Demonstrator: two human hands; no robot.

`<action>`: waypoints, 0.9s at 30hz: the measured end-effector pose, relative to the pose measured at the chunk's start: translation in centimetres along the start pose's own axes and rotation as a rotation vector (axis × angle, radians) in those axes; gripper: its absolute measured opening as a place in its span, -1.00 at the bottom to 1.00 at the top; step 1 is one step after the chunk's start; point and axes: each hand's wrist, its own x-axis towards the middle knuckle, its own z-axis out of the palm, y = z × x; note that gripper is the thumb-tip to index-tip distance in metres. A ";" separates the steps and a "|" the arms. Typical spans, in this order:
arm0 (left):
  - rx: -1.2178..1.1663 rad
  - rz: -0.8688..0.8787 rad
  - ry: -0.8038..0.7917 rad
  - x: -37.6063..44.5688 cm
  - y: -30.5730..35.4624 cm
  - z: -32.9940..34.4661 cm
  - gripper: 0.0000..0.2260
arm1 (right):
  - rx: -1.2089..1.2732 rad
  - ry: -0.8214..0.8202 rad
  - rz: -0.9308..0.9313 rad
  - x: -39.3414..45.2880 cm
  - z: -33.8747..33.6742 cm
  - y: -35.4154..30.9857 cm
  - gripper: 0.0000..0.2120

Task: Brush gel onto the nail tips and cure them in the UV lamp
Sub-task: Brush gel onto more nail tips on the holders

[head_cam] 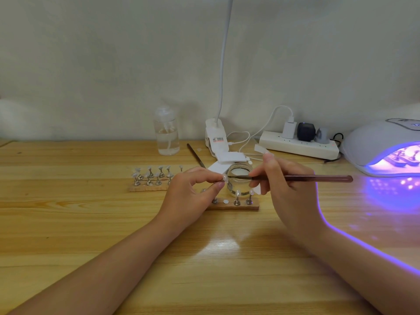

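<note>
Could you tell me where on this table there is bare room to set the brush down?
Bare wood lies along the near edge between the two forearms, and to the far left of the rack of nail stands. Crowded: the middle, around the gel jar, wooden strip, left hand and right hand, and the UV lamp corner.

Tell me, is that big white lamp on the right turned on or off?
On. The UV lamp glows purple inside its opening, and purple light spills onto the wooden table in front of it and along the person's right forearm.
</note>
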 end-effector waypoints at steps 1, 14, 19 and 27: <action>0.003 0.001 -0.001 0.0 0.0 0.0 -0.88 | -0.011 -0.007 -0.002 0.0 0.1 0.0 -0.69; -0.011 -0.017 0.002 0.0 0.1 0.0 -0.82 | -0.066 -0.035 -0.048 -0.1 -0.2 0.0 -0.73; 0.013 -0.015 -0.017 0.0 0.2 -0.1 -0.84 | -0.117 -0.079 -0.044 0.1 0.1 -0.1 -0.77; 0.016 -0.007 -0.014 -0.1 0.2 -0.1 -0.81 | -0.070 -0.084 -0.015 0.0 0.0 -0.2 -0.67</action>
